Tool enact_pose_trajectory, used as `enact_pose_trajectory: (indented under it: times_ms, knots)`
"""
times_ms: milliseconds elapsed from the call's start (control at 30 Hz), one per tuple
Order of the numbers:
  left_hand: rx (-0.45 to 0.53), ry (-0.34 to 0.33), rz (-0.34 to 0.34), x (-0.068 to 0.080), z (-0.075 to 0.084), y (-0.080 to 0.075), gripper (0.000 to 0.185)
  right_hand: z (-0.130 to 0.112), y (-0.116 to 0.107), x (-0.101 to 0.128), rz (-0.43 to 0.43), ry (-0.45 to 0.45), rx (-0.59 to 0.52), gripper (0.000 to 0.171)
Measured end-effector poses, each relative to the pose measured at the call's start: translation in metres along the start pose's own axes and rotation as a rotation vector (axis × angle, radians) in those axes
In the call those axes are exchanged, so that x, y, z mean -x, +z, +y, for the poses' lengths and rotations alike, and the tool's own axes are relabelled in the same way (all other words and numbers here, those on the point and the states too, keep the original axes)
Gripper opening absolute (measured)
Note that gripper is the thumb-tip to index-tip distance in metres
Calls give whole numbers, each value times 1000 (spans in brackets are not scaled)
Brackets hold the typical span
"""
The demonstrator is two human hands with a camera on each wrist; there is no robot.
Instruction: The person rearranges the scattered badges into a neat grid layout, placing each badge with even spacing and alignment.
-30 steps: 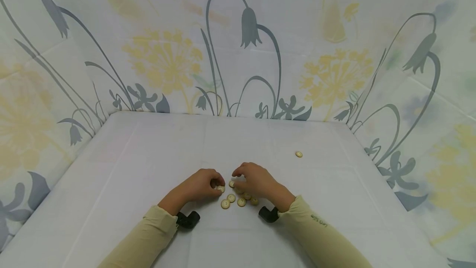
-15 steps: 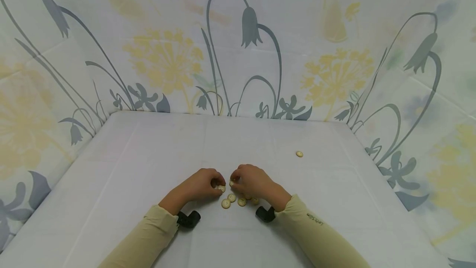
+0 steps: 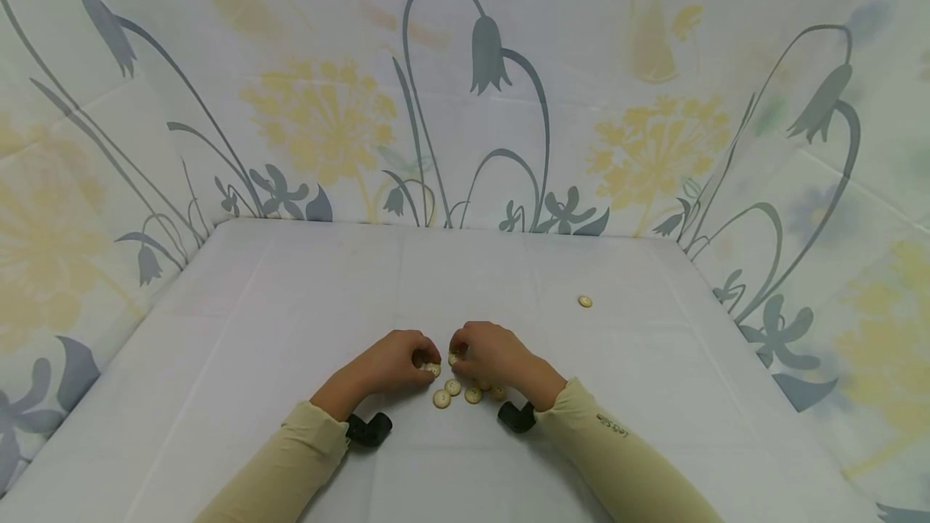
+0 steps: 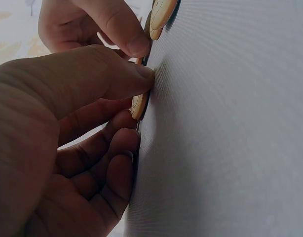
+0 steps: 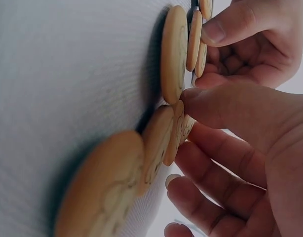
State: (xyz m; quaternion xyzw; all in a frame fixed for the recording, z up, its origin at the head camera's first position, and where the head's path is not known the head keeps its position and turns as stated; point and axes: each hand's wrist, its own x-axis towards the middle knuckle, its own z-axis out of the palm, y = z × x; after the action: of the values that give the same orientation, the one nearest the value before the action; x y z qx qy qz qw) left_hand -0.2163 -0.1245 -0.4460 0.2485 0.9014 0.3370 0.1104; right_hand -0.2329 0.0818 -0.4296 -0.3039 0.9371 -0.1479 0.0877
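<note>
Several cream round buttons [image 3: 453, 387] lie clustered on the white cloth [image 3: 291, 329] between my two hands. My left hand [image 3: 427, 364] is curled, its thumb [image 4: 117, 74] and fingers pinching one button [image 4: 139, 105] against the cloth. My right hand [image 3: 458, 356] is curled too, and its thumb [image 5: 225, 106] and fingers hold a button [image 5: 177, 131] at the edge of the cluster. The fingertips of both hands nearly meet. More buttons [image 5: 173, 52] lie flat beside the right thumb.
A single button [image 3: 584, 301] lies apart at the far right of the cloth. Black wrist mounts [image 3: 366, 428] sit on both forearms. Flower-printed fabric walls [image 3: 472, 87] enclose the table at the back and both sides.
My right hand has shifted slightly left towards the left hand and curled closer round its button. The left hand has stayed put.
</note>
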Motion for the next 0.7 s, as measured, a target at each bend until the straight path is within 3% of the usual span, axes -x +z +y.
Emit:
enact_pose_trajectory:
  times_ms: [700]
  knots:
    - [0,-18,2,0,1,1,15,16,-15,3,65,50,-40,19]
